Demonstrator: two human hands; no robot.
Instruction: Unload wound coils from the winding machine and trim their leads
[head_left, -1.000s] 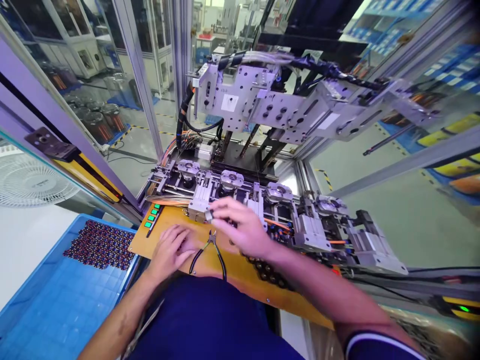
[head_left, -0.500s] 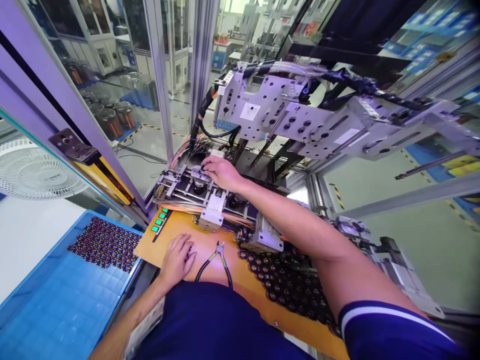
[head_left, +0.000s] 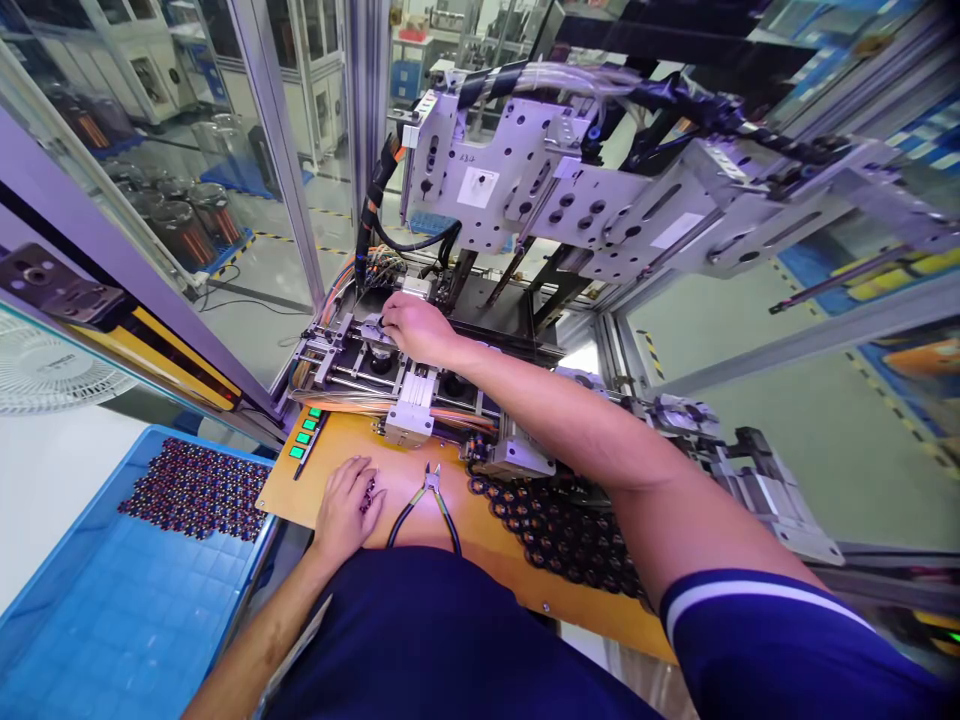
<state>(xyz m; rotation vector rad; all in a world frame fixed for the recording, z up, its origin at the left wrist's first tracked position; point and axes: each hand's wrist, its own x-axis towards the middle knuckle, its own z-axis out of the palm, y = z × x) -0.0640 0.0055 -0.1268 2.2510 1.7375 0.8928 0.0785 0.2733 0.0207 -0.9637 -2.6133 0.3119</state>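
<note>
The right hand point(head_left: 415, 328) reached far forward into the machine, its arm stretched diagonally from the lower right toward the upper left, and its fingertips were pinched together on a small part at the round metal fixture point(head_left: 373, 333), the leftmost station of the row; what exactly the fingers gripped was too small to make out. That fixture sat at the far left end of a rail of stations whose long axis ran from left to right and slightly toward the viewer. The left hand point(head_left: 343, 508) lay palm down on the yellow work board point(head_left: 480, 545), fingers loosely curled over a few small dark coils point(head_left: 368, 494), not clamped on anything I could tell. Just to its right lay the cutting pliers point(head_left: 424, 503), well apart from both hands' grips, their long axis running near to far, jaws pointing away toward the machine and black handles spread toward the person. More dark coils point(head_left: 570, 535) lay heaped under the right forearm. A blue tray point(head_left: 97, 600) at the left held rows of coils point(head_left: 196, 490). Green buttons point(head_left: 304, 437) stood at the board's left edge.
</note>
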